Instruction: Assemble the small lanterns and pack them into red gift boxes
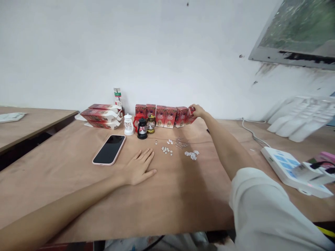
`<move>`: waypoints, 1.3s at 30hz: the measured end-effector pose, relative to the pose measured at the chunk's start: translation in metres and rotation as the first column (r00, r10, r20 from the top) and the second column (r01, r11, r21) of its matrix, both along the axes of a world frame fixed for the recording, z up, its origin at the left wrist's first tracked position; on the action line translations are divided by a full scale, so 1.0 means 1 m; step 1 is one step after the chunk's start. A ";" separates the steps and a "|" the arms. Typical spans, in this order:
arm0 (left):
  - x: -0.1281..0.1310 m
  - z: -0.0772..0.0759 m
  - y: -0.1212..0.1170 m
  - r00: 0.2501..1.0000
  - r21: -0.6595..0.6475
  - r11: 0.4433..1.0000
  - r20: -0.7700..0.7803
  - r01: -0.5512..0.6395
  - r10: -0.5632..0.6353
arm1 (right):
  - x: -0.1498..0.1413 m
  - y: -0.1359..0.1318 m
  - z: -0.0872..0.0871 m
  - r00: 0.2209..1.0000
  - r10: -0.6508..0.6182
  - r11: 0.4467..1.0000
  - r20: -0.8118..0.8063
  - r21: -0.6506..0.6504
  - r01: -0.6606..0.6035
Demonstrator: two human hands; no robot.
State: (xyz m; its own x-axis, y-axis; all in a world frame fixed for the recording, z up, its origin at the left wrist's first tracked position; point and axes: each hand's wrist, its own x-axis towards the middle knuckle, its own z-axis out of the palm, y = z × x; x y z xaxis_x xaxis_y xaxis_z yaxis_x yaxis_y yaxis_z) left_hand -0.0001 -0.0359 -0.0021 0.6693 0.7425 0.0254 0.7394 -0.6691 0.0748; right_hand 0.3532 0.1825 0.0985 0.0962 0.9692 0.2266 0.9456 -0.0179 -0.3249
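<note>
My left hand [138, 168] lies flat on the wooden table [78, 181], fingers stretched out, holding nothing, just right of a black phone in a pink case [109, 150]. My right hand [196, 111] reaches to the back of the table and grips a small red box [190, 115] at the right end of a row of red boxes [160, 115]. In front of the row stand several tiny lanterns: white [128, 124], red [136, 120], black [142, 129] and gold [151, 124]. Small white round pieces [166, 150] and thin metal parts [181, 143] lie scattered mid-table.
A stack of flat red packages [101, 116] and a bottle [117, 97] sit at the back left. A white device with blue squares [293, 170], a white cable [252, 134] and white trays [300, 116] occupy the right. A second table [31, 122] stands at left.
</note>
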 end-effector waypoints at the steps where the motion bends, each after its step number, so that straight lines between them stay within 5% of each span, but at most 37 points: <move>1: 0.000 0.000 0.000 1.000 -0.001 1.000 0.004 0.003 -0.003 | -0.002 0.002 0.003 0.999 0.026 0.999 -0.030 -0.021 -0.026; 9: 0.001 0.001 0.000 0.999 -0.012 1.000 -0.035 -0.004 0.003 | -0.008 0.007 0.019 0.968 0.081 0.984 -0.237 -0.133 -0.115; 16: -0.002 -0.003 0.003 1.000 0.033 0.999 -0.013 0.021 -0.021 | -0.014 -0.001 0.013 0.965 0.047 0.994 -0.259 -0.084 -0.071; 23: 0.000 0.002 0.000 1.000 -0.001 1.000 -0.008 0.013 -0.013 | -0.039 -0.013 0.024 0.989 0.011 0.956 -0.148 0.292 0.033; 27: 0.003 0.007 -0.002 0.999 -0.039 0.999 -0.035 -0.003 0.001 | -0.082 -0.028 0.032 0.974 0.199 0.752 0.111 0.620 -0.225; 30: 0.003 0.009 -0.003 0.998 -0.057 0.998 -0.054 -0.017 0.014 | -0.128 -0.047 0.028 0.785 0.415 0.600 0.460 0.510 -0.616; 32: 0.002 0.009 -0.003 0.999 -0.057 0.998 -0.050 -0.013 0.011 | -0.159 -0.060 0.021 0.489 0.554 0.438 0.674 0.263 -0.860; 35: 0.001 0.008 -0.002 0.999 -0.047 0.999 -0.040 -0.007 0.005 | -0.198 -0.075 0.007 0.149 0.587 0.227 0.795 0.015 -0.974; 39: 0.001 0.008 -0.002 0.999 -0.041 0.999 -0.035 -0.006 0.005 | -0.233 -0.074 -0.009 0.013 0.476 0.133 0.880 -0.057 -0.990</move>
State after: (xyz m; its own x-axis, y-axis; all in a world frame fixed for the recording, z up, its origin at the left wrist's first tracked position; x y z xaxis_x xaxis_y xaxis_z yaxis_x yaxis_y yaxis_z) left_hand 0.0012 -0.0374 0.0061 0.6652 0.7462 -0.0282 0.7457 -0.6619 0.0765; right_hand 0.1198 0.1084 0.0894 -0.9904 -0.0229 0.1363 0.0766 0.7298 0.6793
